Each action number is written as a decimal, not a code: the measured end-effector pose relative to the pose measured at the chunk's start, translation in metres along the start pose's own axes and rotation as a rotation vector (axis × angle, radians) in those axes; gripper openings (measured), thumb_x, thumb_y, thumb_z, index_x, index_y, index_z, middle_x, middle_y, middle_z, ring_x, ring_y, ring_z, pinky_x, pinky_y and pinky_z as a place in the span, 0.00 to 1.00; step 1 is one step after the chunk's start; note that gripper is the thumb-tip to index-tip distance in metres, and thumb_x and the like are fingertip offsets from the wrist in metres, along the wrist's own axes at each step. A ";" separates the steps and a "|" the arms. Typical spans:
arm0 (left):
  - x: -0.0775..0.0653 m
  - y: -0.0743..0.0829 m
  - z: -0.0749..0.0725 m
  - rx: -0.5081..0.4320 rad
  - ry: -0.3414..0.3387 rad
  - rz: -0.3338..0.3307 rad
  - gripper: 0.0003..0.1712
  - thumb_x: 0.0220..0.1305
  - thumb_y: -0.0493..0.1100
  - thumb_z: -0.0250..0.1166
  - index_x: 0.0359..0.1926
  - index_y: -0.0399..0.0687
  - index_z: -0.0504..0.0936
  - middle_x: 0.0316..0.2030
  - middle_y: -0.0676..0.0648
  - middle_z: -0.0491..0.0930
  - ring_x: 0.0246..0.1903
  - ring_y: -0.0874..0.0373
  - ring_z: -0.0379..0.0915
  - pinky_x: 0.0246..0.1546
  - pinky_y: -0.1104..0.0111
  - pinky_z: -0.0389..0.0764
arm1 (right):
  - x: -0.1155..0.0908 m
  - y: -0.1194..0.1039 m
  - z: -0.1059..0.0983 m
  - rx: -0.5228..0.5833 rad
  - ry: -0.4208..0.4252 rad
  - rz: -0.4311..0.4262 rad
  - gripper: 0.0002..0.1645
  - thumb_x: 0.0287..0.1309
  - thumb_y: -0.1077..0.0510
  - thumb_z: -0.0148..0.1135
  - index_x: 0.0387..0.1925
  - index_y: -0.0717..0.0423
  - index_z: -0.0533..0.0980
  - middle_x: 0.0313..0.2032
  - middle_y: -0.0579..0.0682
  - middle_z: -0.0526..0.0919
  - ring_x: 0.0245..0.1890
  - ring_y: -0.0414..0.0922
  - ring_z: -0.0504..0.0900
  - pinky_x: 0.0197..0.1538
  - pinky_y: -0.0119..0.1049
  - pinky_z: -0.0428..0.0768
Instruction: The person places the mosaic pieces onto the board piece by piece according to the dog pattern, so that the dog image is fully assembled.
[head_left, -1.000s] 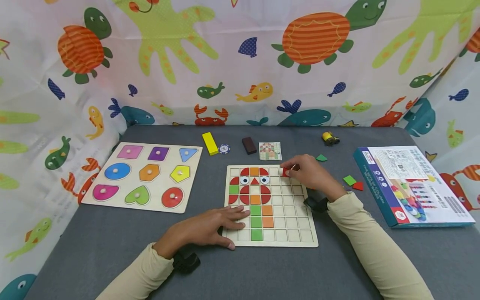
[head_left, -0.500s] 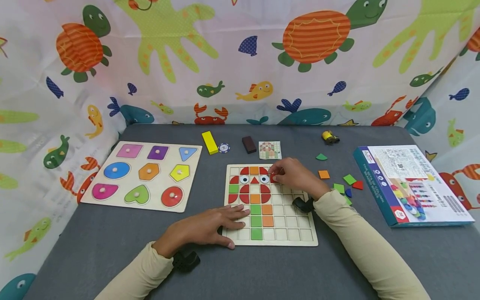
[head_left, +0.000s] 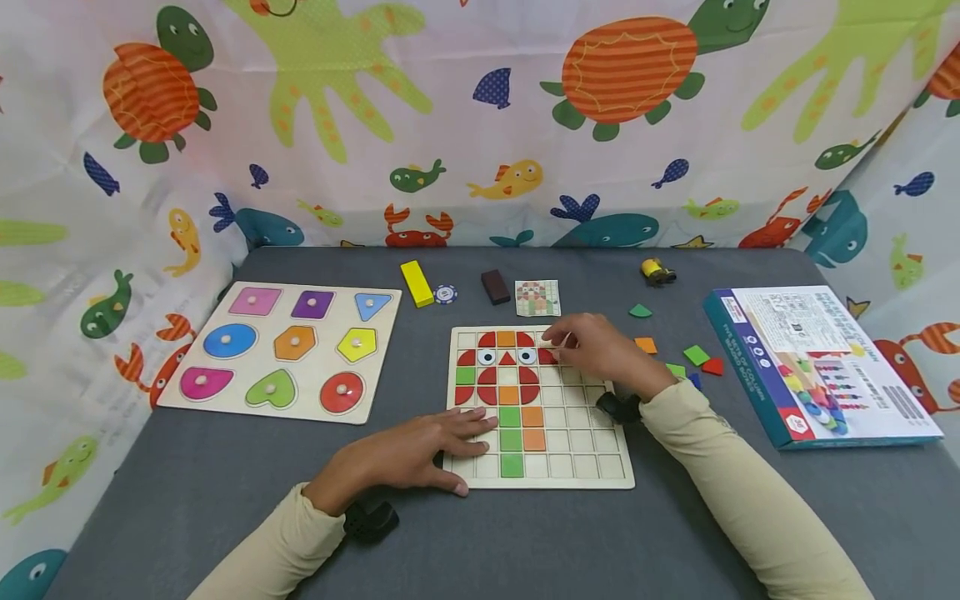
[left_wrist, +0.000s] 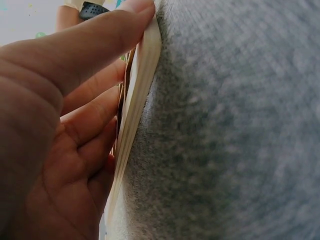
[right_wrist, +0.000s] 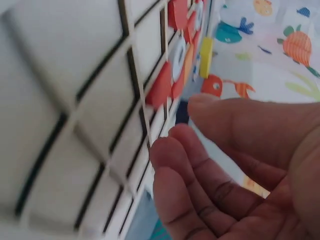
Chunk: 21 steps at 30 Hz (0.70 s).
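A wooden grid board (head_left: 590, 467) lies on the grey table, with red, orange and green tiles and two eye tiles set in its cells. My left hand (head_left: 412, 450) rests on its left side with fingers spread, thumb (left_wrist: 95, 47) along the board's edge. Over the upper right of the grid is my right hand (head_left: 600, 350), its fingers loosely bent. The right wrist view shows nothing between that thumb and the fingertips. Just beyond them a red tile (right_wrist: 160, 89) sits in a cell beside an eye tile (right_wrist: 177, 59). A small pattern card (head_left: 537, 298) lies behind the board.
Loose orange (head_left: 646, 345), green (head_left: 696, 355) and red (head_left: 712, 367) tiles lie right of the board, near a boxed game (head_left: 832, 358). A shape puzzle (head_left: 266, 342) stands left. A yellow block (head_left: 417, 283), poker chip (head_left: 446, 294), dark block (head_left: 495, 287) and toy (head_left: 657, 272) line the back.
My right hand has carried a red tile leftward to the cell beside the right eye tile, let go of it and drawn back slightly. The left hand has stayed put.
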<state>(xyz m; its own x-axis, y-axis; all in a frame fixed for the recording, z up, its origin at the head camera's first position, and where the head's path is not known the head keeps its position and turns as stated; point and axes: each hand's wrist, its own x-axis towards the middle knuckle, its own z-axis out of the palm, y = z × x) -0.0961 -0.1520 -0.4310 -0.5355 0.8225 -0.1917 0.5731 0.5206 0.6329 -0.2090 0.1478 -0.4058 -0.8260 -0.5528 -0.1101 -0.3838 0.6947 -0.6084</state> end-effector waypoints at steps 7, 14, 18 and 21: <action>-0.001 0.000 -0.001 -0.001 0.000 0.004 0.37 0.60 0.54 0.69 0.68 0.50 0.70 0.73 0.55 0.54 0.73 0.58 0.40 0.69 0.56 0.54 | -0.030 0.017 -0.023 -0.035 0.052 -0.010 0.14 0.62 0.67 0.59 0.49 0.65 0.81 0.41 0.55 0.83 0.37 0.48 0.78 0.38 0.43 0.79; -0.001 0.000 -0.001 0.012 0.004 0.002 0.37 0.60 0.54 0.69 0.68 0.50 0.70 0.73 0.55 0.54 0.73 0.58 0.41 0.68 0.56 0.55 | -0.062 0.038 -0.040 -0.067 0.091 0.044 0.15 0.62 0.65 0.62 0.50 0.65 0.80 0.40 0.53 0.83 0.38 0.48 0.79 0.40 0.45 0.79; -0.001 0.001 -0.002 0.016 -0.004 -0.003 0.38 0.60 0.55 0.69 0.68 0.51 0.69 0.73 0.56 0.53 0.73 0.59 0.40 0.68 0.56 0.55 | -0.079 0.052 -0.046 -0.077 0.102 0.089 0.17 0.62 0.64 0.63 0.51 0.66 0.79 0.42 0.57 0.83 0.39 0.49 0.79 0.41 0.48 0.79; 0.000 0.001 -0.001 0.019 -0.007 -0.004 0.38 0.60 0.55 0.68 0.69 0.52 0.69 0.73 0.56 0.53 0.73 0.59 0.40 0.68 0.56 0.54 | -0.090 0.065 -0.047 -0.095 0.106 0.121 0.18 0.61 0.64 0.64 0.52 0.68 0.79 0.44 0.60 0.82 0.40 0.51 0.78 0.42 0.51 0.77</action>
<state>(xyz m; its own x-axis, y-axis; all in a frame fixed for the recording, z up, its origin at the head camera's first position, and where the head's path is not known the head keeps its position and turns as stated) -0.0960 -0.1518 -0.4291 -0.5336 0.8219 -0.1992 0.5830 0.5281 0.6175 -0.1789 0.2641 -0.3984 -0.9053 -0.4146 -0.0919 -0.3122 0.7963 -0.5181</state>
